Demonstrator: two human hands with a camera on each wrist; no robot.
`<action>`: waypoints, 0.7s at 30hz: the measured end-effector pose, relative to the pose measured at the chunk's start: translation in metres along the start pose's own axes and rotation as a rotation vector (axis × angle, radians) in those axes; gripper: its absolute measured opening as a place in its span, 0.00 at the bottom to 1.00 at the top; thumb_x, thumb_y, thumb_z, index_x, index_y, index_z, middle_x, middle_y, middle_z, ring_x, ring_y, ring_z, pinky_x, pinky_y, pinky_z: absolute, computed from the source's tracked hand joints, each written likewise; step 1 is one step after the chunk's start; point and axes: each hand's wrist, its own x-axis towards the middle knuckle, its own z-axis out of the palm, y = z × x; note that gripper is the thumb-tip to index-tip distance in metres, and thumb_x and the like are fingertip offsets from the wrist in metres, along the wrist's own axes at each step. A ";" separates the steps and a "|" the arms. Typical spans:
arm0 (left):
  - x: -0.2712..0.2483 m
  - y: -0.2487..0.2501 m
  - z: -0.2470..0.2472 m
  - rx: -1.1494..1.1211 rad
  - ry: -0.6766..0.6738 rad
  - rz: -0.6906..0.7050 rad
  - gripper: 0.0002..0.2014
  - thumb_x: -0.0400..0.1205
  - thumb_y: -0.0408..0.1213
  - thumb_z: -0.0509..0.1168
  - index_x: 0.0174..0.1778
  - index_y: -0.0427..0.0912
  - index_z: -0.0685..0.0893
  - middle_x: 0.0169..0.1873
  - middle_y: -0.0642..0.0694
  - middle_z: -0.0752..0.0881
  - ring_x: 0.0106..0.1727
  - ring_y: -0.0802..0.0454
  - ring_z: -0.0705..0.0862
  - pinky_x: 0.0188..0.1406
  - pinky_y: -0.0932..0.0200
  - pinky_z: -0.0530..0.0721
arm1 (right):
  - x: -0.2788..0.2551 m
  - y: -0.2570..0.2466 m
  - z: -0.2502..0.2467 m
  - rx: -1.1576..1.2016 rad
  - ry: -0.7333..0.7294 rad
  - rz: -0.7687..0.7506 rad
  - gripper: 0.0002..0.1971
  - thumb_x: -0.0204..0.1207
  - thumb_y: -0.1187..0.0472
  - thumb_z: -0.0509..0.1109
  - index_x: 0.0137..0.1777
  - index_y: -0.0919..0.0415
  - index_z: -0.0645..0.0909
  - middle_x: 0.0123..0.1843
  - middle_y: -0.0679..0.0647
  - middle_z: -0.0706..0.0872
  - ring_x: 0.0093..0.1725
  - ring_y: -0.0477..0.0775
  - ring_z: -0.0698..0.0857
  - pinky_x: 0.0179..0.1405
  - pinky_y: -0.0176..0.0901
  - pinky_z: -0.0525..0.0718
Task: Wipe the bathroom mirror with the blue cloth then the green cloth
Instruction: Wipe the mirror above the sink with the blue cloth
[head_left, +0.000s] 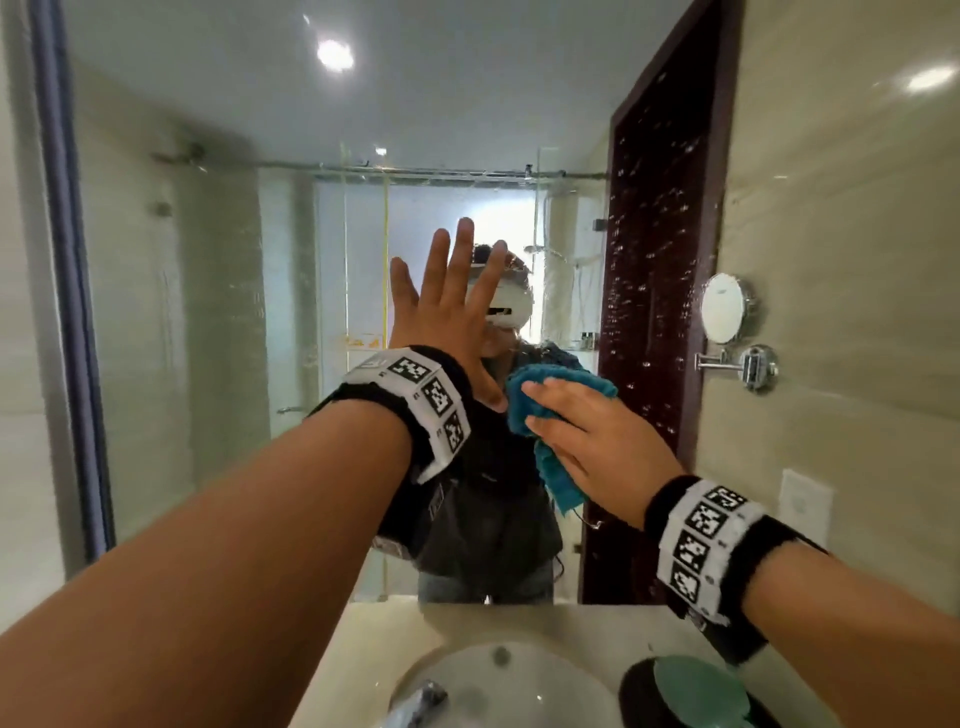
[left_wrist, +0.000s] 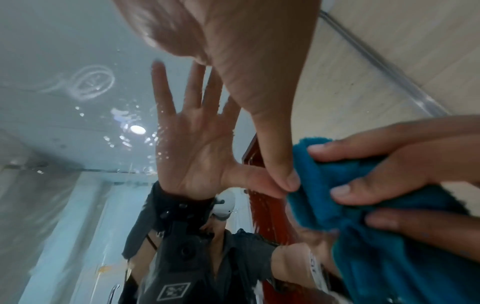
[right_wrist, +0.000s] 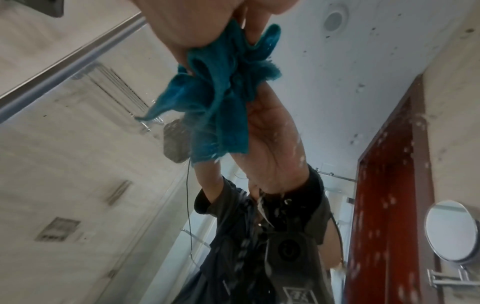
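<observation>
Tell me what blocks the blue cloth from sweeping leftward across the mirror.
The left hand does: it lies flat on the mirror, its thumb right beside the blue cloth that the right hand presses to the glass.

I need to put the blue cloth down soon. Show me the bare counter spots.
Bare counter shows left of the sink, and a strip runs between basin and mirror. Right of the sink is crowded: the green cloth lies on a dark object, under the right hand's forearm.

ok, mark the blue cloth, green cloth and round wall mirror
blue cloth (head_left: 540, 379): head view, bunched top above the fingers.
green cloth (head_left: 701, 691): head view, middle of its top face.
round wall mirror (head_left: 723, 307): head view, centre of glass.
</observation>
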 end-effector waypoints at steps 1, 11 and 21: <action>0.004 0.002 0.001 -0.010 -0.014 -0.019 0.77 0.51 0.75 0.72 0.75 0.49 0.19 0.74 0.40 0.19 0.77 0.38 0.22 0.74 0.25 0.40 | 0.003 0.007 -0.005 0.016 -0.006 0.036 0.23 0.79 0.44 0.63 0.68 0.57 0.80 0.74 0.54 0.74 0.72 0.54 0.74 0.70 0.50 0.74; 0.006 0.008 0.002 -0.036 -0.067 -0.065 0.80 0.47 0.74 0.74 0.73 0.52 0.17 0.73 0.43 0.17 0.76 0.40 0.21 0.74 0.24 0.43 | 0.061 0.038 -0.056 -0.018 0.445 0.272 0.15 0.70 0.72 0.70 0.57 0.64 0.85 0.61 0.61 0.85 0.58 0.66 0.82 0.61 0.60 0.79; 0.002 0.014 -0.007 -0.024 -0.126 -0.096 0.78 0.51 0.72 0.75 0.73 0.51 0.17 0.73 0.41 0.17 0.76 0.38 0.22 0.73 0.22 0.45 | 0.049 0.033 -0.043 -0.008 0.128 -0.013 0.21 0.73 0.58 0.75 0.66 0.55 0.81 0.71 0.54 0.79 0.65 0.57 0.81 0.65 0.55 0.80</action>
